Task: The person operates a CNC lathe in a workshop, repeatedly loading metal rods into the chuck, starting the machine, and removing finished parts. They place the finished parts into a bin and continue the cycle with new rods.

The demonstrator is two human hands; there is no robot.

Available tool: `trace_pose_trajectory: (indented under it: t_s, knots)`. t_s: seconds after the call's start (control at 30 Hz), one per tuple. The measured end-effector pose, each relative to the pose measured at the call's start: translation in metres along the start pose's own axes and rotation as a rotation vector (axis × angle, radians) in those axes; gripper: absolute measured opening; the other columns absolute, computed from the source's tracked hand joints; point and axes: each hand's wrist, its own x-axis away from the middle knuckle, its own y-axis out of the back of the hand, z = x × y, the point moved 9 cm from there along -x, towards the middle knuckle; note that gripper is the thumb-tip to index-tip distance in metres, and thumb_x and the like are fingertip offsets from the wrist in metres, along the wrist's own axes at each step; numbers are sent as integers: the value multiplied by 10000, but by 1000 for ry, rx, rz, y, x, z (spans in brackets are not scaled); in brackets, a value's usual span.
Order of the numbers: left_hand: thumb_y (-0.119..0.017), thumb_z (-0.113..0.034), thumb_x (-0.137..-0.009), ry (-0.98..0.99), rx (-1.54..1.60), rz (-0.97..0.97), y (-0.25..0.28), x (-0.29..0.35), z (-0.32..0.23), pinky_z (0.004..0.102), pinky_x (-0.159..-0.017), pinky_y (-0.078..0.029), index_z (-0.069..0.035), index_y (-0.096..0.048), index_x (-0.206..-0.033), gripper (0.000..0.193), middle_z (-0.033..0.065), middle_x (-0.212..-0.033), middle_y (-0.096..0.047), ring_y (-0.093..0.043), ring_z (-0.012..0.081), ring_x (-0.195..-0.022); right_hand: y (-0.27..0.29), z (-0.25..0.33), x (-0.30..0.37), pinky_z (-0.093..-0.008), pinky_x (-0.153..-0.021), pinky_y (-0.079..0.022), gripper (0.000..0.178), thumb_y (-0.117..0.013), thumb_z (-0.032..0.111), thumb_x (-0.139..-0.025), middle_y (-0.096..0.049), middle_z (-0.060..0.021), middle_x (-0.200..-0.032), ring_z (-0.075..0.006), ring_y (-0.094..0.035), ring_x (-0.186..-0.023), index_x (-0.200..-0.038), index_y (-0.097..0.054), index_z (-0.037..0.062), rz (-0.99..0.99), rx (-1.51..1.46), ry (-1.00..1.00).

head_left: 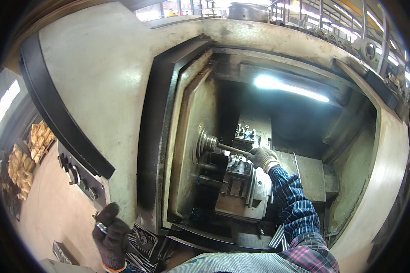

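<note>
Inside the lathe, my right hand [263, 158], in a grey glove, is closed around the outer end of a slim metal rod [232, 149]. The rod's other end meets the round spindle chuck [208, 142] on the left wall. Just below the rod is a tool post [239, 164] with bolts on the carriage [234, 200]; a second tool post [246, 133] stands behind it. Low on the left, my left hand [113, 236], in a dark glove, is curled beside the machine's front panel. A small shiny metal piece [101, 227] shows at its fingers; what it is I cannot make out.
A control panel [83, 182] with knobs is above my left hand. Loose metal bars [278, 237] lie at the front of the machine, and more metal pieces [143, 243] beside my left hand. A lamp [289, 88] glows inside. The door frame [161, 136] borders the opening's left.
</note>
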Motion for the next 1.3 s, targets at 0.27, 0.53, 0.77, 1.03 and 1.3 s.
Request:
trace_pose_trajectory:
  t_s: [0.27,0.53,0.77,1.03,1.3]
  knots:
    - [-581,-258,-1045,-87,-232,-512,105,1,-4,219,-402,-280,11,-568,-1395,442,18,-894,-650,-388,7,-465,-3,4,-34,-378,-967,-532,534,-641,566,-952,-759,-110,-1149,-258,-708,-1080,-1256,-736,138,140,-140,110]
    - [-577,-156,-1033,-288,-225,-536,71,-81,7,320,-974,-514,-6,-574,-1404,401,139,-1344,-651,-637,197,-1176,-31,40,-53,-486,-891,-535,374,-593,413,-990,-720,-196,-1003,-395,-686,-1004,-1102,-720,79,-17,159,441]
    - [-604,-129,-1015,-912,-1326,-737,21,-60,-22,326,-860,-579,-3,-612,-1321,331,158,-1301,-669,-669,219,-1127,-5,-9,-46,-419,-884,-561,419,-584,487,-963,-767,-132,-1071,-294,-735,-1007,-1125,-773,149,70,265,48]
    - [-581,-94,-1039,-530,-264,-660,52,-69,4,297,-837,-568,5,-585,-1354,330,131,-1207,-702,-681,166,-1013,-50,80,-78,-405,-967,-510,818,-670,641,-891,-704,-200,-1214,-301,-659,-1155,-1471,-527,82,192,-156,365]
    - [-672,-60,-970,-430,-368,-609,47,-63,-9,343,-863,-580,-24,-649,-1288,321,140,-1170,-719,-713,213,-1026,-50,111,-58,-467,-965,-515,1116,-813,597,-734,-680,-291,-1214,-433,-657,-1151,-1591,-303,96,169,22,446]
